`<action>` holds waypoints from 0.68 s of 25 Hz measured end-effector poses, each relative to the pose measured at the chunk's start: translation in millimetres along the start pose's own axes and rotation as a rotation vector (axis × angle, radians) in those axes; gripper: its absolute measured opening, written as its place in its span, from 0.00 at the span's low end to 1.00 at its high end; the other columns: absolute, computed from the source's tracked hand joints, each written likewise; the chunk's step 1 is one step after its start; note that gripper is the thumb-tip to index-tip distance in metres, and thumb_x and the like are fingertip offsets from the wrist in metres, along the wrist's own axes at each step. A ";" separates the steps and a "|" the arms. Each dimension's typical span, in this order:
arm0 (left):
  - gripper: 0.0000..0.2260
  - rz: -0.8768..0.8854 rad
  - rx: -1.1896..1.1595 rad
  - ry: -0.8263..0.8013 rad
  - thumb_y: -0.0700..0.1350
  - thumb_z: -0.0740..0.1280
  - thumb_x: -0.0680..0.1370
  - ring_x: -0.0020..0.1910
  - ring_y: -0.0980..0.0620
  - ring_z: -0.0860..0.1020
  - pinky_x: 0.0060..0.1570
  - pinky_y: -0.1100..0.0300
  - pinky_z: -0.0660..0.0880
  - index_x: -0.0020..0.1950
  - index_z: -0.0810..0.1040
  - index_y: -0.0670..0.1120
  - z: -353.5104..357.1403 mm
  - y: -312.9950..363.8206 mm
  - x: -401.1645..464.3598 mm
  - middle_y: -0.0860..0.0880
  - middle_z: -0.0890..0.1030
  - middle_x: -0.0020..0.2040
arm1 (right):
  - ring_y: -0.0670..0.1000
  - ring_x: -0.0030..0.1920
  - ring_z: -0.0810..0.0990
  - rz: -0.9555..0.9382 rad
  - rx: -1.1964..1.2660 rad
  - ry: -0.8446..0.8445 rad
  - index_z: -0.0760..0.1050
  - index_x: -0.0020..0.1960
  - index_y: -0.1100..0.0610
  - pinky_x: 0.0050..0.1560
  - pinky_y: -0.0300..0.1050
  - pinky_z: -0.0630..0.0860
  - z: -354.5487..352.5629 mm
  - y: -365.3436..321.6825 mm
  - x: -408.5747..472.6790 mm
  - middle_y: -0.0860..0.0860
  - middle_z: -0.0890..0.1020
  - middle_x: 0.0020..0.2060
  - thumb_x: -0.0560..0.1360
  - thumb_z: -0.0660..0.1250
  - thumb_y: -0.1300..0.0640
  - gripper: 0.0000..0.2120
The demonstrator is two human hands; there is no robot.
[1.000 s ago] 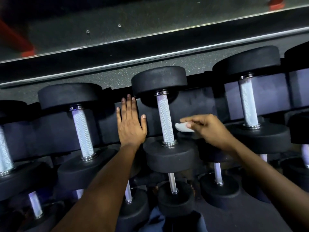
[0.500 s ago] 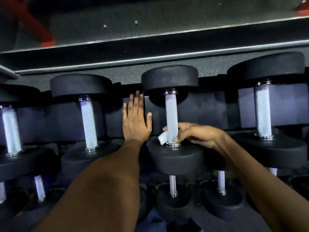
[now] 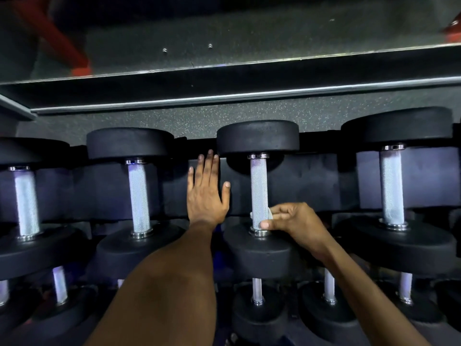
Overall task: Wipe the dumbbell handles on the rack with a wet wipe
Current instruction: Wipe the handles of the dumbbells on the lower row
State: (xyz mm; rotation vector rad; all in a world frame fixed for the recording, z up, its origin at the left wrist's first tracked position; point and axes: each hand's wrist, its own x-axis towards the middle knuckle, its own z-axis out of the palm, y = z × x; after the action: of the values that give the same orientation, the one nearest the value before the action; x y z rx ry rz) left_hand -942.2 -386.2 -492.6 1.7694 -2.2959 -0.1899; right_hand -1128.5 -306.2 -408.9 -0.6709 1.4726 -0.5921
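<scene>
Now wrapping the wet wipe point(image 3: 270, 215) around the knurled dumbbell handle point(image 3: 259, 191), right hand point(image 3: 294, 226) is gripping its base; left hand point(image 3: 207, 193) is resting flat, fingers spread, on the rack point(image 3: 311, 181); next, probably sliding upward

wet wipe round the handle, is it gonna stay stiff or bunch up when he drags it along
Probably floppy: the wet wipe shows only as small crumpled bits poking out past the right hand. It may drag and bunch, since the dumbbell handle looks knurled. It likely slides only while gripped.
</scene>
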 end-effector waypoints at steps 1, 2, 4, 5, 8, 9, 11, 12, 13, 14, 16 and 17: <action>0.29 -0.003 0.000 -0.003 0.51 0.55 0.77 0.77 0.47 0.54 0.75 0.50 0.47 0.77 0.61 0.40 0.5 -0.7 0.3 0.44 0.60 0.78 | 0.45 0.38 0.83 -0.009 -0.045 0.086 0.83 0.44 0.59 0.42 0.35 0.76 0.4 3.6 -0.7 0.51 0.86 0.37 0.63 0.78 0.61 0.11; 0.29 -0.002 -0.002 -0.007 0.51 0.55 0.77 0.77 0.47 0.54 0.75 0.50 0.47 0.77 0.61 0.40 0.7 -1.1 0.4 0.44 0.59 0.78 | 0.44 0.37 0.83 -0.014 -0.085 0.136 0.83 0.43 0.57 0.40 0.34 0.76 -0.2 6.5 -0.4 0.50 0.86 0.36 0.62 0.78 0.61 0.10; 0.29 0.000 0.002 -0.012 0.51 0.54 0.78 0.78 0.47 0.54 0.75 0.49 0.47 0.77 0.60 0.40 0.7 -0.6 -0.1 0.45 0.59 0.78 | 0.44 0.35 0.82 -0.012 -0.092 0.183 0.82 0.40 0.56 0.40 0.34 0.75 -5.5 9.9 2.0 0.50 0.85 0.34 0.64 0.77 0.61 0.06; 0.29 -0.001 0.004 -0.014 0.51 0.54 0.78 0.78 0.47 0.54 0.75 0.49 0.47 0.77 0.60 0.40 0.6 -0.4 0.0 0.45 0.59 0.78 | 0.46 0.35 0.81 -0.012 -0.027 0.193 0.81 0.39 0.57 0.41 0.36 0.76 -9.4 11.4 3.1 0.53 0.85 0.35 0.65 0.76 0.63 0.05; 0.29 -0.001 0.004 -0.009 0.52 0.54 0.78 0.78 0.48 0.53 0.75 0.51 0.46 0.77 0.60 0.41 0.9 -0.6 0.0 0.45 0.59 0.78 | 0.47 0.34 0.80 -0.021 0.164 0.193 0.77 0.40 0.60 0.37 0.35 0.79 -22.9 12.9 1.5 0.58 0.81 0.38 0.71 0.69 0.70 0.07; 0.29 0.000 0.004 -0.006 0.51 0.54 0.78 0.78 0.48 0.53 0.75 0.51 0.45 0.77 0.60 0.41 1.0 -0.8 0.1 0.45 0.59 0.78 | 0.46 0.33 0.80 -0.035 0.166 0.189 0.76 0.41 0.60 0.35 0.34 0.79 -25.5 12.2 0.6 0.58 0.80 0.39 0.72 0.67 0.71 0.08; 0.30 0.002 0.001 0.002 0.51 0.54 0.77 0.78 0.48 0.53 0.75 0.52 0.44 0.77 0.60 0.41 0.9 -1.3 0.2 0.45 0.59 0.78 | 0.46 0.32 0.79 -0.074 0.112 0.137 0.77 0.44 0.57 0.34 0.35 0.78 -26.7 10.0 0.0 0.56 0.79 0.42 0.74 0.63 0.73 0.12; 0.30 0.003 -0.002 0.008 0.51 0.54 0.77 0.78 0.48 0.54 0.75 0.52 0.44 0.77 0.60 0.41 1.0 -1.3 0.1 0.45 0.59 0.78 | 0.47 0.33 0.80 -0.081 0.057 0.112 0.78 0.43 0.56 0.36 0.36 0.79 -26.2 9.6 0.5 0.56 0.80 0.43 0.74 0.61 0.73 0.14; 0.29 0.003 -0.004 0.011 0.51 0.54 0.78 0.78 0.48 0.54 0.76 0.52 0.44 0.77 0.60 0.41 1.2 -1.1 0.2 0.45 0.59 0.78 | 0.48 0.34 0.81 -0.073 -0.001 0.102 0.80 0.41 0.54 0.40 0.39 0.79 -24.8 8.6 1.3 0.56 0.81 0.44 0.75 0.60 0.72 0.17; 0.29 0.002 -0.006 0.012 0.51 0.54 0.78 0.78 0.48 0.54 0.76 0.52 0.44 0.77 0.59 0.41 1.4 -1.0 0.2 0.45 0.59 0.78 | 0.50 0.36 0.83 -0.041 -0.054 0.120 0.80 0.38 0.53 0.43 0.41 0.79 -23.5 6.7 1.4 0.56 0.83 0.44 0.75 0.59 0.70 0.18; 0.29 0.004 -0.007 0.014 0.52 0.54 0.78 0.78 0.48 0.54 0.76 0.51 0.45 0.78 0.59 0.41 1.7 -0.7 -0.6 0.45 0.58 0.78 | 0.48 0.37 0.83 0.007 -0.171 0.218 0.79 0.35 0.53 0.42 0.39 0.75 -22.6 -2.9 -6.2 0.53 0.84 0.42 0.75 0.63 0.62 0.13; 0.29 0.006 -0.009 0.014 0.52 0.54 0.78 0.78 0.48 0.54 0.76 0.51 0.46 0.78 0.59 0.41 1.6 -0.9 -0.8 0.45 0.58 0.78 | 0.44 0.35 0.82 -0.034 -0.292 0.303 0.78 0.35 0.53 0.38 0.36 0.72 -21.8 -8.6 -13.7 0.50 0.84 0.39 0.74 0.66 0.57 0.09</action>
State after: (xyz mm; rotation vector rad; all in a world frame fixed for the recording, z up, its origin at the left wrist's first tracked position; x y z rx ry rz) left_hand -941.6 -385.7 -494.4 1.7544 -2.2867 -0.1859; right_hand -1150.2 -303.3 -392.9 -0.8614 1.8560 -0.5250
